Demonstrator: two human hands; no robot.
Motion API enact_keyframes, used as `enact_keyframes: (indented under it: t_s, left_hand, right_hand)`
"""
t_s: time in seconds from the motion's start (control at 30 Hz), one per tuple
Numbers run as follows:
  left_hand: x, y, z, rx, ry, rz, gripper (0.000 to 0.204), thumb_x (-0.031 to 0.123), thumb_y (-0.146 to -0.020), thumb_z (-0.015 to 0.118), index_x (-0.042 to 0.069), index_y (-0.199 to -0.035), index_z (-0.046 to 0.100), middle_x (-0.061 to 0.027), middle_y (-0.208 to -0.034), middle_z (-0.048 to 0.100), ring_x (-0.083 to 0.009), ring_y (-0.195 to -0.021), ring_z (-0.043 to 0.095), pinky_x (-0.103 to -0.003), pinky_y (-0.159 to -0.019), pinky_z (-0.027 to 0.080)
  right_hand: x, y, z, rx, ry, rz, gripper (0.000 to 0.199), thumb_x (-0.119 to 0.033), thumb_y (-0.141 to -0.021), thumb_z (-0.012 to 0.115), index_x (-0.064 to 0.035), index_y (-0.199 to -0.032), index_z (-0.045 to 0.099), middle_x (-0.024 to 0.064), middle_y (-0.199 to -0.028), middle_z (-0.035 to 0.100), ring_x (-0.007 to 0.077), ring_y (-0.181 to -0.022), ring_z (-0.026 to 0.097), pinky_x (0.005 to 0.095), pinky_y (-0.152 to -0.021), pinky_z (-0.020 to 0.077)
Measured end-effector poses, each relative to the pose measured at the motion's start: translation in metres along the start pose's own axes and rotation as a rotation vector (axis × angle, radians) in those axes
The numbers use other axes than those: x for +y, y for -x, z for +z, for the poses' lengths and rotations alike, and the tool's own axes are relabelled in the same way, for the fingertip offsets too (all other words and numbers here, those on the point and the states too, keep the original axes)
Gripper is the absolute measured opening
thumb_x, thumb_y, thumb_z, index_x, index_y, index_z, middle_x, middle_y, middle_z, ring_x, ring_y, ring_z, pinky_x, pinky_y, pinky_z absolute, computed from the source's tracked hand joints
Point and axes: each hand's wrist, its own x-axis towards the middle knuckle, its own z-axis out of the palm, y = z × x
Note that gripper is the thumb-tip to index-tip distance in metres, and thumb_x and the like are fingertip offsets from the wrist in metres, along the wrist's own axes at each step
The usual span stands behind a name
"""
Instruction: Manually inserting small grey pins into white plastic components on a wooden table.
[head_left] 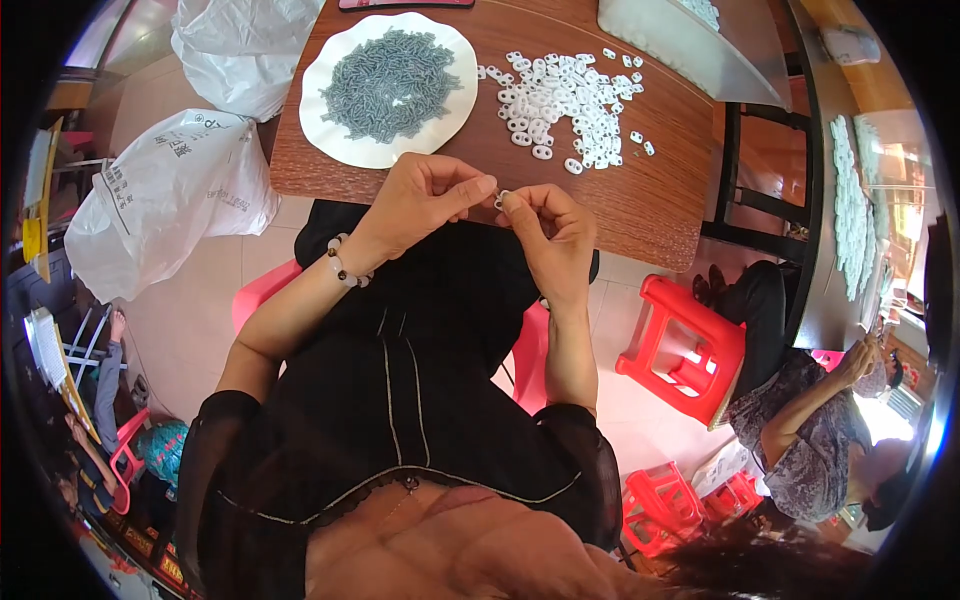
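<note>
Close together over the table's near edge, both my hands are closed in a fingertip pinch. My right hand (555,240) grips a small white oval piece (502,198), probably like those in the pile. My left hand (425,205) pinches at the side of that piece; anything in its fingertips is too small to make out. Beyond the left hand, a white wavy-rimmed plate (314,100) carries a heap of short grey rod-like pieces (385,85). Loose white oval pieces with two holes (560,105) lie piled on the brown wooden table (640,210), beyond my right hand.
At the table's far right stands a translucent bin (690,50) with white pieces inside. White sacks (170,200) sit on the floor at left. Right of me are a red plastic stool (685,350) and a seated person (810,430) at another table (825,270). Other people sit at far left.
</note>
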Motion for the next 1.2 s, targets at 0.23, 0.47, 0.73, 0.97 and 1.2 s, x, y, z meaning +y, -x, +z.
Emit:
enact_keyframes:
  t_s: [0.23, 0.47, 0.73, 0.97, 1.2]
  left_hand:
    - [-0.006, 0.0, -0.001, -0.01, 0.038, -0.006, 0.019, 0.017, -0.088, 0.07, -0.001, -0.093, 0.072, -0.0012, -0.073, 0.066, -0.004, -0.06, 0.053, -0.017, -0.053, 0.041]
    - [-0.006, 0.002, 0.002, 0.022, 0.057, -0.017, 0.018, 0.015, -0.087, 0.07, -0.002, -0.091, 0.072, -0.0017, -0.072, 0.067, -0.004, -0.06, 0.052, -0.017, -0.054, 0.041]
    - [-0.015, 0.004, 0.008, 0.064, 0.121, -0.008, 0.017, 0.014, -0.087, 0.07, -0.002, -0.091, 0.072, -0.0024, -0.073, 0.067, -0.0036, -0.059, 0.053, -0.017, -0.053, 0.042]
    - [-0.015, 0.005, 0.009, 0.073, 0.075, 0.024, 0.018, 0.015, -0.088, 0.069, -0.003, -0.091, 0.072, -0.0026, -0.072, 0.067, -0.0033, -0.058, 0.053, -0.017, -0.051, 0.042]
    - [-0.015, 0.006, 0.008, 0.069, 0.112, 0.009, 0.019, 0.016, -0.089, 0.068, -0.003, -0.091, 0.071, -0.0041, -0.075, 0.069, -0.0039, -0.06, 0.055, -0.018, -0.054, 0.044]
  right_hand:
    - [0.001, 0.0, 0.0, 0.001, -0.002, -0.009, 0.009, -0.005, -0.09, 0.063, 0.0028, -0.088, 0.065, 0.0035, -0.08, 0.067, 0.0076, -0.072, 0.062, 0.0202, -0.068, 0.0497]
    - [0.003, -0.001, 0.001, 0.003, 0.005, -0.014, 0.009, -0.005, -0.09, 0.063, 0.0039, -0.087, 0.065, 0.0047, -0.08, 0.067, 0.0085, -0.073, 0.063, 0.0213, -0.069, 0.0516]
    - [0.005, 0.0, 0.0, 0.016, 0.053, -0.052, 0.008, -0.004, -0.09, 0.064, 0.0039, -0.088, 0.064, 0.0045, -0.079, 0.067, 0.0079, -0.072, 0.063, 0.02, -0.068, 0.0502]
    - [0.003, 0.001, 0.003, 0.016, 0.071, -0.053, 0.009, -0.005, -0.089, 0.065, 0.004, -0.088, 0.064, 0.0053, -0.079, 0.067, 0.0084, -0.072, 0.063, 0.0201, -0.068, 0.0504]
    - [0.006, -0.001, 0.004, 0.038, 0.011, -0.047, 0.011, -0.007, -0.088, 0.067, 0.0038, -0.085, 0.064, 0.0063, -0.078, 0.069, 0.0083, -0.071, 0.064, 0.0213, -0.065, 0.0504]
